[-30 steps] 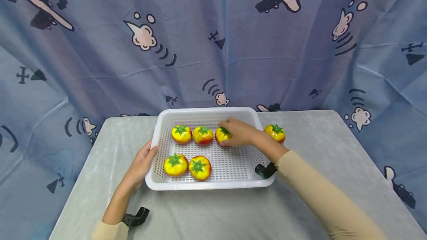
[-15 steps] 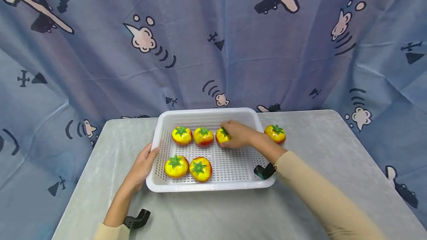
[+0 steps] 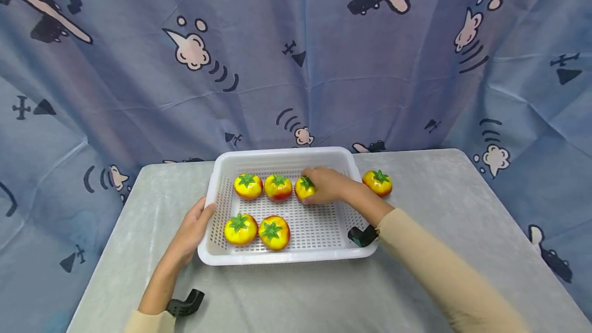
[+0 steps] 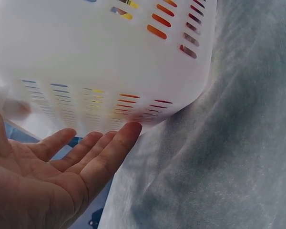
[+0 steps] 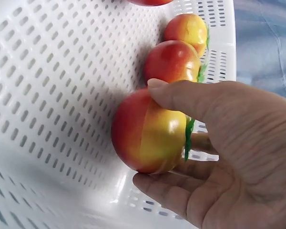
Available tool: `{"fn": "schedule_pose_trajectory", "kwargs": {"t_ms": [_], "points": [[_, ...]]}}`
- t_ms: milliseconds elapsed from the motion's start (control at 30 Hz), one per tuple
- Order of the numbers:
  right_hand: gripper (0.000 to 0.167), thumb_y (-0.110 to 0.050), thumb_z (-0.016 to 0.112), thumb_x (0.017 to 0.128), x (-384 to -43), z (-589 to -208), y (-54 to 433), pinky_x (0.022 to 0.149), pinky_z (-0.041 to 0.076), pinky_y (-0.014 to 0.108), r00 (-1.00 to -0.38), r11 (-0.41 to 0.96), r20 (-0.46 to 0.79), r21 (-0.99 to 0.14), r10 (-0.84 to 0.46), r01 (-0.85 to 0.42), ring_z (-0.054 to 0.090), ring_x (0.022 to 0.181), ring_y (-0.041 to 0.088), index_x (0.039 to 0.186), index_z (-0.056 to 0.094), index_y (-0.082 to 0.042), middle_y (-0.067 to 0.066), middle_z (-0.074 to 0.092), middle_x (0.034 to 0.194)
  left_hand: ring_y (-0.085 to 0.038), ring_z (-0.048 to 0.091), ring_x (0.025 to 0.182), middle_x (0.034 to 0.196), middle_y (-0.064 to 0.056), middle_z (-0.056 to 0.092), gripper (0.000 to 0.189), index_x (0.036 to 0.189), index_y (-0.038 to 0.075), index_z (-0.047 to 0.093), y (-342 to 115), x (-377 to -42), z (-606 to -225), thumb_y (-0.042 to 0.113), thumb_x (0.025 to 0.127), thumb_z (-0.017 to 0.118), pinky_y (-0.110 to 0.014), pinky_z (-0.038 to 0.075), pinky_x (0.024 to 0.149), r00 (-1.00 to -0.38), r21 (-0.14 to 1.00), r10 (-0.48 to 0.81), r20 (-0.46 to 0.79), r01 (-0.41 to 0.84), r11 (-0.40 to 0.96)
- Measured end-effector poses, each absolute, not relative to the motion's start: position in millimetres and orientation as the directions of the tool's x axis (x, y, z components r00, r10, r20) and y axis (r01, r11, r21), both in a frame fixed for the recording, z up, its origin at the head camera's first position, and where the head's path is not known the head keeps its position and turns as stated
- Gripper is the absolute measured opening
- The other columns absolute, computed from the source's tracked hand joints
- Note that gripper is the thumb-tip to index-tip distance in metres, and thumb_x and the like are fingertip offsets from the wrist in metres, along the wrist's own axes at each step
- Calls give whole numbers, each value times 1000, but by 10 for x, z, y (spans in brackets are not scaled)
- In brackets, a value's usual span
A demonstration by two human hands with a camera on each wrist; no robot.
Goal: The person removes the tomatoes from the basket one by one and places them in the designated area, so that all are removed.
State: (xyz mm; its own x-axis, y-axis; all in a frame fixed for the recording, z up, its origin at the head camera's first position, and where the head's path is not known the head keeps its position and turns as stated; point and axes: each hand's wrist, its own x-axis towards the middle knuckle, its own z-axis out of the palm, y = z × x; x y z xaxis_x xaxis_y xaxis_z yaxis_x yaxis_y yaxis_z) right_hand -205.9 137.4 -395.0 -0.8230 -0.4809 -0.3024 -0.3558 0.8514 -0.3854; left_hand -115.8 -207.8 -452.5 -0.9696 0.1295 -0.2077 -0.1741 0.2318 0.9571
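A white perforated plastic basket (image 3: 319, 227) stands on the table, with several red-and-yellow toy tomatoes with green leafy tops inside. My left hand (image 3: 191, 230) grips its left side, thumb over the rim and fingers (image 4: 102, 164) against the outer wall. My right hand (image 3: 326, 186) reaches into the basket and holds a toy tomato (image 5: 150, 131) between thumb and fingers, at the right end of the back row. Beside it in that row are a second tomato (image 3: 278, 188) and a third tomato (image 3: 248, 186). In front lie two more, a left tomato (image 3: 240, 229) and a right tomato (image 3: 274, 233).
Outside the basket, just past its right wall, another toy tomato (image 3: 377, 183) lies on the grey-covered table (image 3: 430, 194). A blue curtain (image 3: 259, 66) printed with airplanes hangs behind the table. Black wrist mounts sit on the left wrist (image 3: 186, 303) and right wrist (image 3: 362, 236).
Both hands keep their holds on the basket and the toy tomato. The whole head view has shifted slightly; nothing on the table has visibly moved.
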Motion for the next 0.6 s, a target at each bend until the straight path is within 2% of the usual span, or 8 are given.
{"fn": "schedule_pose_trajectory", "kwargs": {"t_ms": [133, 267, 433, 600], "points": [[74, -32, 80, 95, -2020, -3882, 1377, 119, 51, 53, -828, 856, -301, -378, -474, -353, 61, 134, 34, 156, 48, -4, 17, 61, 150, -41, 67, 128, 156, -31, 50, 55, 166, 8, 27, -2089, -1146, -4519, 31, 116, 34, -40, 67, 93, -970, 959, 131, -207, -174, 225], [74, -32, 81, 94, -1954, -3802, 1393, 115, 54, 51, -840, 855, -268, -371, -471, -362, 63, 127, 32, 156, 49, -7, 18, 59, 149, -36, 70, 123, 154, -31, 52, 54, 165, 7, 30, -2092, -1133, -4516, 31, 116, 35, -38, 68, 89, -971, 955, 114, -210, -179, 235], [73, -33, 81, 94, -1854, -3706, 1405, 111, 58, 50, -845, 848, -235, -370, -481, -380, 65, 121, 31, 155, 50, -8, 20, 59, 148, -40, 68, 126, 155, -30, 51, 54, 165, 8, 29, -2086, -1136, -4517, 32, 116, 35, -38, 68, 91, -972, 953, 111, -209, -177, 244], [75, -33, 81, 94, -1748, -3609, 1446, 110, 58, 53, -861, 849, -197, -371, -468, -377, 65, 125, 33, 157, 48, -9, 19, 57, 150, -41, 68, 127, 155, -29, 51, 55, 166, 9, 29, -2054, -1157, -4530, 32, 116, 35, -38, 68, 91, -971, 954, 119, -205, -171, 245]]}}
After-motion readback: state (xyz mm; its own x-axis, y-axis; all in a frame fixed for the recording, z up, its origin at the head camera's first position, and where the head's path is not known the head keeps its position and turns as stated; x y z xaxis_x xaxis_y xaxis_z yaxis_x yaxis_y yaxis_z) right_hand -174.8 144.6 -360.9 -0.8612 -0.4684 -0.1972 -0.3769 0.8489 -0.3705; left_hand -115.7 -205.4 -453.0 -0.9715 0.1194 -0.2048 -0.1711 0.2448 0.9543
